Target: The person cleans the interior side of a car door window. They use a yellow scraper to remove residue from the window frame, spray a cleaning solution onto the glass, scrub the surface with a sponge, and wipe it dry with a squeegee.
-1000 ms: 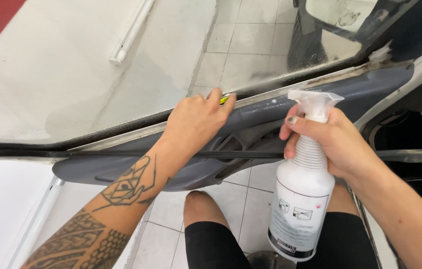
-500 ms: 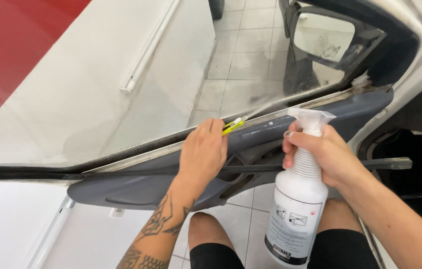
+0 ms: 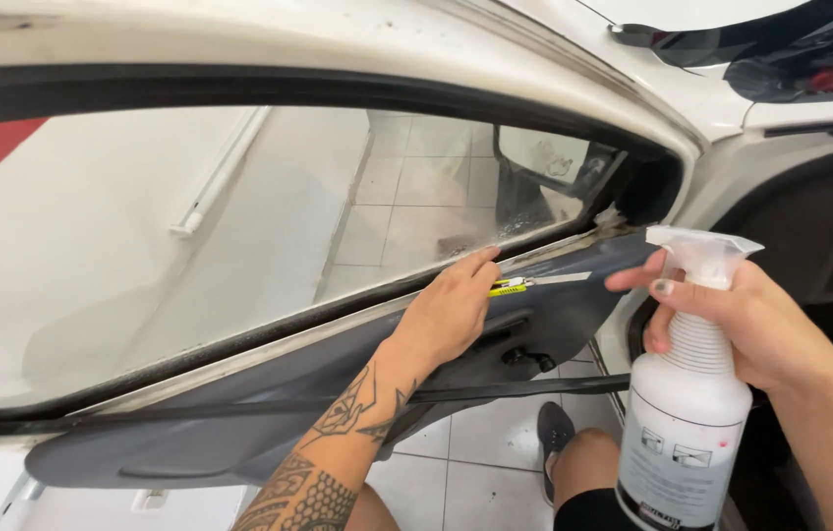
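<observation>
Our left hand [image 3: 451, 310] lies palm-down on the top edge of the grey door panel [image 3: 269, 379], fingers held close together and extended along the sill. A small yellow knife [image 3: 511, 287] shows just past the fingertips [image 3: 483, 262], its metal blade [image 3: 562, 278] lying flat along the panel edge; we cannot tell how the fingers grip it. Directly above the fingertips sits the door window glass [image 3: 239, 236], with the side mirror [image 3: 544, 157] visible through it beyond the fingers.

Our right hand [image 3: 741, 320] is wrapped around the neck of a white spray bottle [image 3: 687, 413], fingers curled closed on it, index finger at the trigger under the white nozzle head [image 3: 701, 254]. The bottle is upright, well to the right of the left fingertips. A black trim strip [image 3: 495, 391] runs below both hands.
</observation>
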